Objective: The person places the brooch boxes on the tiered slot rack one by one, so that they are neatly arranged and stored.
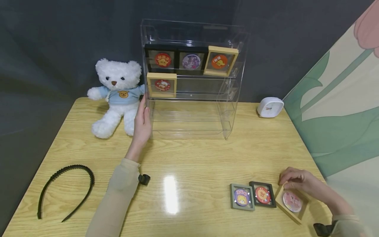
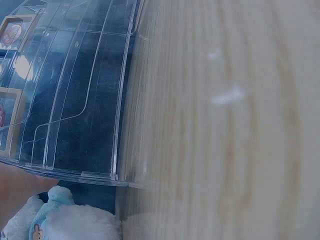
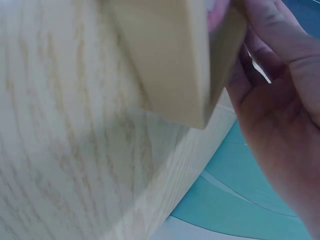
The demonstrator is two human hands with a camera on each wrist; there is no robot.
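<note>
A wide wooden counter (image 1: 189, 158) is seen from above, set against a dark backdrop. At its far middle stands a clear acrylic display rack (image 1: 192, 79) with tiered shelves; three framed badges are lined along the upper shelf and one wooden-framed badge (image 1: 161, 85) sits at the left of the shelf below. A white teddy bear (image 1: 116, 95) in a blue shirt is seated just left of the rack, and a black headband (image 1: 66, 189) lies at the near left. A small white clock (image 1: 270, 107) rests at the far right.

The left hand (image 1: 142, 123) is laid flat, fingers straight, against the rack's left wall, steadying it. The right hand (image 1: 299, 184) is curled round a light wooden frame (image 1: 291, 204) holding a pink badge, tilted up off the counter at the near right edge. Just beside it, a black frame (image 1: 262, 194) and a grey frame (image 1: 241, 197) lie flat, touching each other.

Judged from this, the lift is best done with the frame pinched by its edges, kept level, and the rack kept braced so that the shelved frames are not knocked.
</note>
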